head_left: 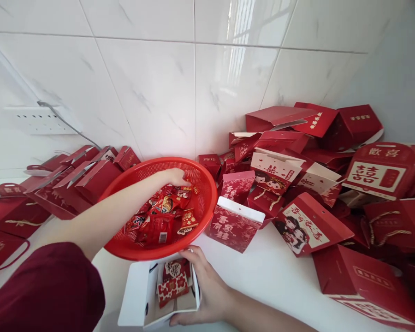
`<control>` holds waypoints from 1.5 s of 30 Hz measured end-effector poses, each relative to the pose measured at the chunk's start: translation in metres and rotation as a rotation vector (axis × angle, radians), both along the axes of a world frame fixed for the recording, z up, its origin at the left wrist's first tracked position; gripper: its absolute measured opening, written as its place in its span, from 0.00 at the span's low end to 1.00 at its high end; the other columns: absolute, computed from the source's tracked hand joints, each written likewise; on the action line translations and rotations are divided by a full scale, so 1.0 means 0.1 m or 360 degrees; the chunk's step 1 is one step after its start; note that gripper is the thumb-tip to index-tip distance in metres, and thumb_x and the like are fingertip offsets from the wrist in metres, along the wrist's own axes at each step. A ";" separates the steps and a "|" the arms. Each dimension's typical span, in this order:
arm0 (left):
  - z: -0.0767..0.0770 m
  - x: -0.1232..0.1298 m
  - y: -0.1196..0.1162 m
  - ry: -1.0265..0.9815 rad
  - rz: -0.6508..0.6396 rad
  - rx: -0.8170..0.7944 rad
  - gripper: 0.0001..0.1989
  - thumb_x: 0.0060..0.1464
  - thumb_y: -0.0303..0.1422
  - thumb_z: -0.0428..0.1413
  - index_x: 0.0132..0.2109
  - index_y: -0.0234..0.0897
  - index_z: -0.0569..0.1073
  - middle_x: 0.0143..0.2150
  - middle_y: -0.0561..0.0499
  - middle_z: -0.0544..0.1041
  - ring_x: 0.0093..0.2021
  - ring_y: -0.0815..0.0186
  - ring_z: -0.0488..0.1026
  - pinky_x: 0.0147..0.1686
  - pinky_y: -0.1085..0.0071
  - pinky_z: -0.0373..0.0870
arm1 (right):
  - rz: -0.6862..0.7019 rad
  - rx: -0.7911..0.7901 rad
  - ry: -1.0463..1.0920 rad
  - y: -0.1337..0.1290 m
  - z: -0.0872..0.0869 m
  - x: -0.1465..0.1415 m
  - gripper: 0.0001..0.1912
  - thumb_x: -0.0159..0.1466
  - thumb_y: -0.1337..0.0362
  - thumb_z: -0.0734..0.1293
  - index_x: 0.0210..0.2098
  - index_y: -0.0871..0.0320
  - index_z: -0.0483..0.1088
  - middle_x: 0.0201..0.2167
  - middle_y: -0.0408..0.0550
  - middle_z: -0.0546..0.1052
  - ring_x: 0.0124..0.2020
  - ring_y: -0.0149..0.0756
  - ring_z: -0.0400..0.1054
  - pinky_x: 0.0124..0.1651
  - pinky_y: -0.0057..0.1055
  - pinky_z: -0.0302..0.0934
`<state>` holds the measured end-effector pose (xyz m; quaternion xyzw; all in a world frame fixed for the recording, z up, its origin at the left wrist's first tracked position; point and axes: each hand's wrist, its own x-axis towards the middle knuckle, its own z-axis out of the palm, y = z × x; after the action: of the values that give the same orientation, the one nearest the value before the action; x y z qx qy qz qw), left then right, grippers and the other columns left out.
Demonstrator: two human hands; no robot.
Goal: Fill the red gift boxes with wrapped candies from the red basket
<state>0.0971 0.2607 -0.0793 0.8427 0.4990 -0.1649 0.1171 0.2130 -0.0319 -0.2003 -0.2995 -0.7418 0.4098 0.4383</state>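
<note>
My left hand (pixel 175 177) reaches into the far side of a red plastic basket (pixel 207 184), its fingers curled and pointing down by the wrapped sweets. What is between the fingertips, if anything, is hidden. Red and gold snack packets (pixel 162 226) lie in a pile in the basket. My right hand (pixel 209 295) grips the right side of an open gift box (pixel 134 293) that shows its white inside, thumb low and fingers along the far edge. Inside that box lie a few red packets, one with a flower pattern (pixel 172 288).
Red gift boxes (pixel 100 182) with flaps up stand left of the basket. A large heap of red and cream wedding gift boxes (pixel 276 170) covers the right side of the white table (pixel 259 281). Behind is a tiled wall (pixel 145 92) with a socket strip (pixel 38 121) and cable.
</note>
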 end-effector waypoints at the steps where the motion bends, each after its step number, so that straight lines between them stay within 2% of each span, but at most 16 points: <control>1: -0.10 0.06 -0.03 -0.0016 0.0051 0.0038 0.17 0.63 0.40 0.56 0.52 0.33 0.73 0.52 0.44 0.75 0.49 0.58 0.74 0.50 0.56 0.73 | 0.0002 0.0011 0.0009 0.01 -0.01 0.00 0.67 0.36 0.44 0.81 0.67 0.52 0.47 0.60 0.58 0.59 0.64 0.53 0.56 0.65 0.45 0.55; 3: -0.24 0.14 -0.04 -0.0076 0.0157 0.0128 0.17 0.63 0.38 0.56 0.55 0.34 0.70 0.54 0.43 0.73 0.50 0.58 0.73 0.49 0.55 0.74 | 0.0013 0.0017 0.0024 0.02 -0.02 -0.01 0.68 0.36 0.44 0.81 0.67 0.51 0.45 0.60 0.57 0.59 0.64 0.53 0.56 0.64 0.45 0.55; 6: -0.24 0.17 0.04 -0.0224 0.0252 0.0216 0.18 0.63 0.37 0.56 0.56 0.34 0.70 0.55 0.43 0.72 0.51 0.58 0.73 0.49 0.56 0.74 | 0.0020 0.0001 0.0024 0.02 -0.02 -0.01 0.69 0.35 0.45 0.81 0.68 0.50 0.45 0.60 0.57 0.59 0.63 0.53 0.57 0.64 0.45 0.56; 9: -0.03 0.14 0.17 -0.0420 0.0213 0.0222 0.16 0.63 0.37 0.56 0.54 0.34 0.71 0.52 0.44 0.74 0.48 0.59 0.74 0.47 0.58 0.75 | 0.0014 -0.0015 -0.0009 0.01 -0.01 0.00 0.68 0.36 0.45 0.81 0.68 0.51 0.46 0.61 0.58 0.58 0.64 0.54 0.56 0.64 0.46 0.56; 13: 0.45 0.04 0.15 -0.0745 0.0035 0.0232 0.13 0.54 0.36 0.62 0.42 0.30 0.75 0.39 0.47 0.79 0.37 0.64 0.74 0.39 0.68 0.72 | 0.0013 -0.0001 -0.0014 0.01 0.00 0.01 0.65 0.39 0.46 0.81 0.67 0.52 0.46 0.62 0.59 0.57 0.65 0.53 0.55 0.65 0.47 0.55; 17: 0.92 -0.18 -0.38 -0.1005 -0.0169 0.0210 0.15 0.50 0.39 0.63 0.41 0.33 0.74 0.37 0.49 0.81 0.35 0.67 0.75 0.38 0.71 0.70 | 0.0002 -0.0020 -0.0044 -0.01 0.02 0.02 0.61 0.43 0.48 0.80 0.67 0.53 0.46 0.62 0.60 0.57 0.65 0.53 0.54 0.65 0.47 0.55; 21: 1.09 -0.45 -1.31 -0.1245 -0.0355 -0.0003 0.13 0.54 0.41 0.60 0.41 0.35 0.76 0.37 0.50 0.82 0.37 0.66 0.78 0.38 0.71 0.71 | -0.0020 0.0056 -0.0077 -0.04 0.04 0.04 0.59 0.47 0.48 0.79 0.68 0.54 0.45 0.61 0.60 0.57 0.65 0.53 0.55 0.65 0.48 0.55; 24: 0.98 -0.61 -1.90 -0.1021 -0.0501 -0.0129 0.12 0.59 0.40 0.58 0.45 0.40 0.79 0.38 0.52 0.82 0.38 0.66 0.78 0.40 0.73 0.71 | -0.0061 0.0120 -0.0090 -0.06 0.03 0.05 0.58 0.48 0.48 0.78 0.68 0.52 0.45 0.60 0.59 0.58 0.64 0.51 0.56 0.64 0.47 0.56; 26: 0.83 -0.70 -2.16 -0.0915 -0.0578 -0.0135 0.14 0.63 0.40 0.54 0.52 0.45 0.78 0.43 0.52 0.81 0.42 0.65 0.78 0.42 0.72 0.70 | -0.0079 0.0151 -0.0105 -0.06 0.03 0.06 0.57 0.49 0.48 0.78 0.68 0.51 0.45 0.60 0.58 0.59 0.63 0.50 0.57 0.64 0.46 0.56; 30: 0.56 -0.87 -2.49 -0.0901 -0.0538 0.0237 0.18 0.66 0.39 0.49 0.60 0.47 0.71 0.58 0.47 0.73 0.56 0.60 0.70 0.53 0.67 0.67 | -0.0096 0.0217 -0.0203 -0.10 0.09 0.11 0.58 0.50 0.44 0.76 0.69 0.53 0.43 0.64 0.60 0.57 0.66 0.52 0.54 0.67 0.48 0.53; 32: 0.48 -0.98 -2.63 -0.1002 -0.0457 0.0374 0.17 0.67 0.37 0.49 0.60 0.47 0.70 0.57 0.47 0.71 0.55 0.61 0.70 0.53 0.66 0.66 | -0.0110 0.0254 -0.0253 -0.15 0.16 0.14 0.58 0.52 0.41 0.74 0.70 0.53 0.41 0.67 0.60 0.54 0.68 0.53 0.50 0.69 0.50 0.49; 35: 0.33 -1.14 -2.82 -0.1301 -0.0260 0.0571 0.13 0.66 0.34 0.50 0.55 0.43 0.72 0.47 0.49 0.74 0.46 0.65 0.72 0.46 0.69 0.68 | -0.0242 0.0278 -0.0164 -0.27 0.26 0.21 0.45 0.63 0.40 0.64 0.70 0.52 0.44 0.70 0.56 0.52 0.70 0.50 0.46 0.71 0.50 0.43; 38: 0.07 -1.29 -2.97 -0.1625 0.0092 0.0757 0.07 0.64 0.33 0.52 0.46 0.39 0.72 0.39 0.51 0.73 0.38 0.67 0.70 0.41 0.70 0.67 | -0.0576 0.0132 0.0118 -0.36 0.30 0.35 0.27 0.71 0.51 0.55 0.66 0.51 0.53 0.67 0.53 0.57 0.68 0.44 0.50 0.70 0.48 0.45; 41: -0.23 -1.38 -3.03 -0.1721 0.0435 0.0535 0.08 0.63 0.38 0.52 0.45 0.39 0.70 0.38 0.51 0.73 0.36 0.67 0.70 0.38 0.70 0.68 | -0.0820 -0.0169 0.0363 -0.32 0.26 0.57 0.17 0.69 0.62 0.55 0.57 0.53 0.60 0.51 0.51 0.70 0.52 0.39 0.66 0.59 0.46 0.60; 43: -0.41 -1.39 -3.05 -0.1712 0.0429 0.0263 0.15 0.62 0.41 0.53 0.53 0.40 0.68 0.43 0.48 0.74 0.42 0.63 0.72 0.40 0.68 0.70 | -0.0777 -0.0300 0.0340 -0.27 0.25 0.71 0.14 0.65 0.67 0.58 0.50 0.55 0.63 0.37 0.46 0.72 0.39 0.37 0.69 0.48 0.42 0.66; 45: -0.54 -1.34 -3.08 -0.1762 0.0325 0.0063 0.24 0.60 0.42 0.55 0.61 0.43 0.63 0.54 0.44 0.71 0.52 0.58 0.71 0.48 0.63 0.71 | -0.0628 -0.0331 0.0221 -0.27 0.28 0.78 0.11 0.61 0.69 0.61 0.44 0.57 0.67 0.32 0.45 0.73 0.35 0.37 0.69 0.43 0.41 0.67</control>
<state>-0.0369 -0.0469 -0.1337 0.7529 0.4451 0.3236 0.3611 0.2908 -0.0590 -0.1720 -0.4535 -0.5906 0.4100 0.5267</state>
